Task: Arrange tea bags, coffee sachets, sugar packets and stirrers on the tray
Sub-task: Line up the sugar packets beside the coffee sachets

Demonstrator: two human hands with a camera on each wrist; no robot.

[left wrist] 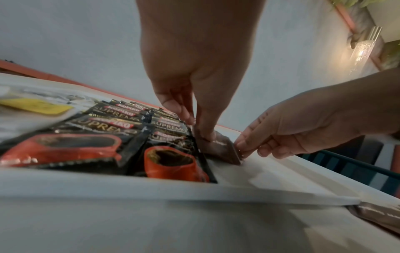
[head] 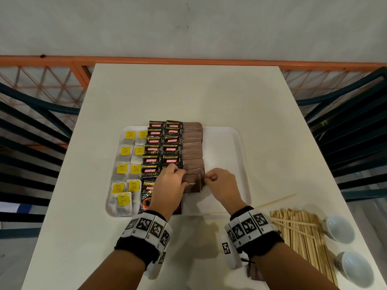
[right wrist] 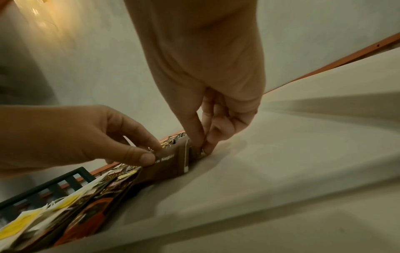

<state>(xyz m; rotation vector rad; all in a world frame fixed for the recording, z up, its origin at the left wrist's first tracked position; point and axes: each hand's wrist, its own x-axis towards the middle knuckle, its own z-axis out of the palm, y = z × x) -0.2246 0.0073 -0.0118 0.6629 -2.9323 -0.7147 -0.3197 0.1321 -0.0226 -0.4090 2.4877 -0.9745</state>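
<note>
On a white tray lie tea bags with yellow tags at the left, then two columns of black coffee sachets, then a column of brown sugar packets. The nearest sugar packet is held at both ends. My left hand pinches its left edge beside the sachets. At the right edge my right hand pinches it against the tray floor. Wooden stirrers lie piled on the table at the right, off the tray.
Two white cups stand right of the stirrers near the table edge. One loose stirrer lies by the tray's near right corner. Another brown packet lies under my right wrist. Dark chairs flank the table.
</note>
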